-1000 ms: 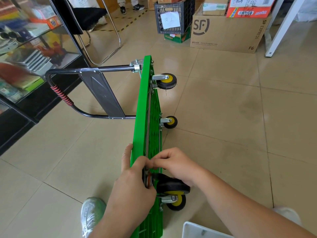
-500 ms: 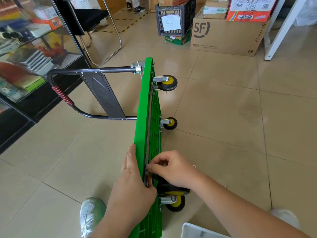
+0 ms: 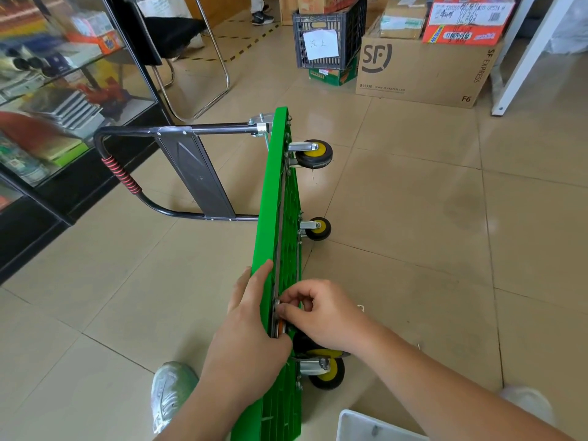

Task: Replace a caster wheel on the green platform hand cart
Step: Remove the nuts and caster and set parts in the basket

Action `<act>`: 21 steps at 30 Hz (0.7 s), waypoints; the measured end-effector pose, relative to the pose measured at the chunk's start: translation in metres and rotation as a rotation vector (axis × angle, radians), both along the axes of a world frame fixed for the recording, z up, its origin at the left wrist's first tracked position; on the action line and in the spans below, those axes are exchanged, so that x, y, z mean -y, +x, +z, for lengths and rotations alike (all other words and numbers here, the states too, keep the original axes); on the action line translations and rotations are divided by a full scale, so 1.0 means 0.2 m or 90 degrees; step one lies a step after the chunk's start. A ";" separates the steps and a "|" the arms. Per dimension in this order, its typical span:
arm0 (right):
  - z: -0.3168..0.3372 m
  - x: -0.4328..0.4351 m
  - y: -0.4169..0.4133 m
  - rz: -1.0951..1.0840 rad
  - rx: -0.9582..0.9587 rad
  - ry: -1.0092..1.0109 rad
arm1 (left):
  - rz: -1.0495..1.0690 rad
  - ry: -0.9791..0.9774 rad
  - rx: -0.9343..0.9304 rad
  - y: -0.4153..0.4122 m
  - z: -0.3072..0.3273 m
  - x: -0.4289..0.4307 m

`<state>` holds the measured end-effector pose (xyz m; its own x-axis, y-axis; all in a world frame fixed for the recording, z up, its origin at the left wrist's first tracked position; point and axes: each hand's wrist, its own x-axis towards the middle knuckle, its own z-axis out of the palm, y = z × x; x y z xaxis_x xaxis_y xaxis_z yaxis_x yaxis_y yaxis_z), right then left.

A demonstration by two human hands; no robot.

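Left hand (image 3: 251, 332) lies flat, bracing the green cart (image 3: 286, 202); right hand (image 3: 321, 313) pinches a small fitting at its edge. The caster (image 3: 305, 345) beneath looks seated, its fastening probably unfinished.

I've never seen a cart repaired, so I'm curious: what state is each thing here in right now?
Green platform cart: tipped on its edge on the floor.
Cart handle: unfolded, pointing left.
Far caster: mounted.
Middle caster: mounted.
Near caster: mounted, just below the right wrist.
Left hand: flat against the cart.
Right hand: pinching a small metal part at the cart's rim.
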<state>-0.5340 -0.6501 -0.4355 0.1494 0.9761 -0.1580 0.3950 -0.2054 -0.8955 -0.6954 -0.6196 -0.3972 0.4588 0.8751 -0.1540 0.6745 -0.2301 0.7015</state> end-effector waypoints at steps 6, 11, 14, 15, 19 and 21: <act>-0.02 -0.01 0.00 -0.018 -0.001 0.012 | -0.049 -0.028 0.072 -0.05 -0.03 -0.02; -0.03 -0.01 0.00 -0.017 -0.012 0.012 | -0.051 -0.095 0.129 -0.06 -0.02 -0.04; -0.03 -0.01 0.00 -0.001 0.006 0.009 | -0.052 -0.126 0.161 -0.07 0.00 -0.04; -0.02 -0.01 0.00 0.006 0.013 0.012 | -0.050 -0.133 0.168 -0.07 -0.01 -0.04; -0.02 -0.01 0.00 0.015 0.035 0.026 | -0.043 -0.142 0.169 -0.07 -0.01 -0.04; -0.03 -0.01 0.00 0.010 0.044 0.032 | -0.041 -0.137 0.161 -0.07 -0.01 -0.03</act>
<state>-0.5345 -0.6488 -0.4413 0.1434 0.9847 -0.0991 0.4588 -0.1549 -0.8749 -0.7089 -0.6130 -0.3987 0.5594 0.8028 -0.2064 0.4620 -0.0953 0.8818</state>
